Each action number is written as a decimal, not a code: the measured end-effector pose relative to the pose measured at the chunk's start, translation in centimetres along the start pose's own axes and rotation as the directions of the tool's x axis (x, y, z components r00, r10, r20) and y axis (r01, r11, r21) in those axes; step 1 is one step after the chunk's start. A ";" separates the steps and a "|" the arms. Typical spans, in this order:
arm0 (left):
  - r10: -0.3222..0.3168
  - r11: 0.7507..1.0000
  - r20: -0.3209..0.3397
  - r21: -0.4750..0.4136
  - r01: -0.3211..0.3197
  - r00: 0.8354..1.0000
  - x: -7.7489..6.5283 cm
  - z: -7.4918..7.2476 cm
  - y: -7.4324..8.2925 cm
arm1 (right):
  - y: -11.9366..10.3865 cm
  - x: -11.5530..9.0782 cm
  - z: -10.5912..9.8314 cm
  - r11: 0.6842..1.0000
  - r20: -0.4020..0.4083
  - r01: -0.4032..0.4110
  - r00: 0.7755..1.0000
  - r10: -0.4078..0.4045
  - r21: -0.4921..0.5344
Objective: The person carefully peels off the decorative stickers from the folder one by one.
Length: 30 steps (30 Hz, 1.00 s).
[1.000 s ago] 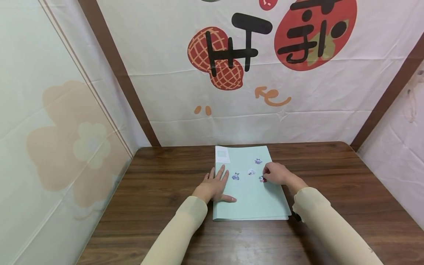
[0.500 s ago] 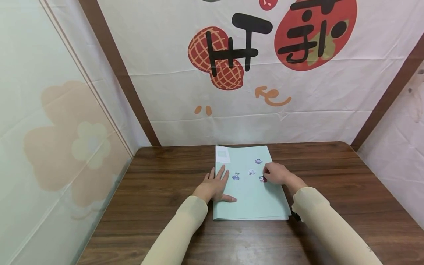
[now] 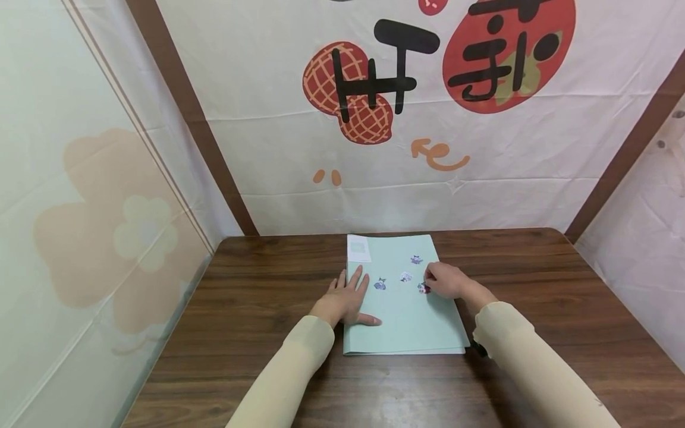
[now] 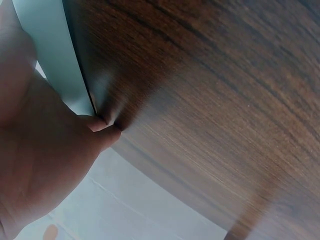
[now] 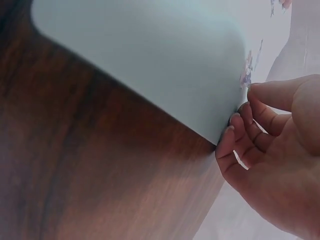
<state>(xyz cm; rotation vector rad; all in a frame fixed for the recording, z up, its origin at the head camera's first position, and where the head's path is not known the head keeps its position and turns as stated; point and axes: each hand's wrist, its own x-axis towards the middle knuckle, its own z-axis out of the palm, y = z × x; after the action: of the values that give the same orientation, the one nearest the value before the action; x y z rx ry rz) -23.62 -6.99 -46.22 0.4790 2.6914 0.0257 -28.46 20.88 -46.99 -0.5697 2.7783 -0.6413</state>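
A pale mint-green folder (image 3: 401, 324) lies on the table, with a white label (image 3: 358, 248) at its top left corner. My left hand (image 3: 346, 302) rests with spread fingers on its left edge; in the left wrist view two fingertips of the left hand (image 4: 50, 150) reach past the edge onto the wood. With curled fingers my right hand (image 3: 446, 279) pinches a small cartoon sticker (image 3: 423, 288) on the right half of the cover. Part of that sticker is hidden by the fingertips. Several other stickers, one of them a purple sticker (image 3: 380, 284), lie on the cover.
Dark brown wood makes up the table (image 3: 257, 291) around the folder. Behind it hangs a white printed cloth (image 3: 267, 142) that meets the table's far edge. Another cloth panel (image 3: 96, 238) with a flower print stands at the left.
Both hands and the folder stay in place. The whole view shifts only very slightly.
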 end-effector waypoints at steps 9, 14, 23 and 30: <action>-0.005 1.000 0.019 0.008 0.005 1.000 0.1 -0.1 0.0 | 0.0 -0.2 0.0 0.996 0.007 0.036 0.999 -0.036 0.087; -0.006 1.000 0.012 0.005 0.006 1.000 -0.1 0.0 0.1 | 0.1 -0.4 0.1 0.993 0.023 0.032 0.999 -0.035 0.110; -0.004 1.000 0.002 0.021 0.004 1.000 0.0 0.0 0.1 | 0.6 -0.4 0.1 0.989 0.020 0.037 0.999 -0.041 0.142; -0.007 1.000 -0.004 0.010 0.008 1.000 0.0 0.0 0.1 | 0.8 -0.3 -0.1 0.986 0.034 0.046 0.998 -0.052 0.158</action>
<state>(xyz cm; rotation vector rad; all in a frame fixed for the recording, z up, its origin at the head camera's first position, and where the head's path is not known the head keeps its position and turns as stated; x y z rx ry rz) -23.54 -6.88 -46.20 0.4724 2.6982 0.0105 -28.46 21.71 -47.23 -0.6118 2.6556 -0.8417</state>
